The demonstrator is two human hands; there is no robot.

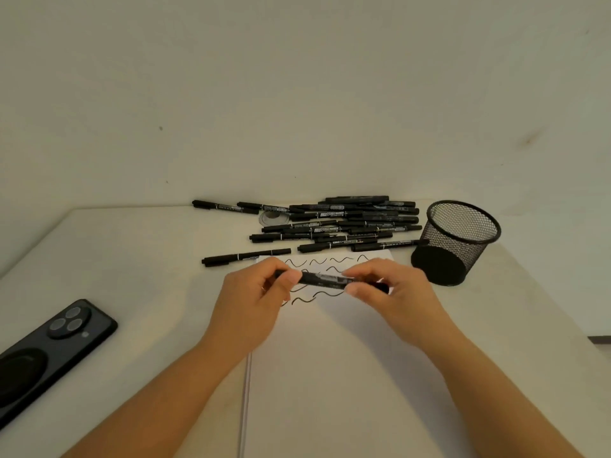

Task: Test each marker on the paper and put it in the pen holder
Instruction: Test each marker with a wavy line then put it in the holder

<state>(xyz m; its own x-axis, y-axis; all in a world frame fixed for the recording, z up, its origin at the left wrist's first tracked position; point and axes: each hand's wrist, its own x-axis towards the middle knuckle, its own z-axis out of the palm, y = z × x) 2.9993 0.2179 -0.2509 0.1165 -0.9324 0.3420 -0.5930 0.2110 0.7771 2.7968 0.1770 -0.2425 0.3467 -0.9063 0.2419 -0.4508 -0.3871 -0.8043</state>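
I hold one black marker (325, 280) level over the white paper (347, 375). My left hand (254, 300) pinches its left end and my right hand (390, 292) grips its right end. Black wavy test lines (325, 294) cross the top of the paper, partly hidden by my hands. A pile of several black markers (344, 224) lies at the back of the table. One stray marker (246, 256) lies just left of the paper's top edge. The black mesh pen holder (458, 241) stands at the right, tilted towards me, and looks empty.
A dark phone (49, 355) lies face down at the table's left front. A small round silver disc (274, 219) sits beside the marker pile. The cream wall (297, 94) rises directly behind the table.
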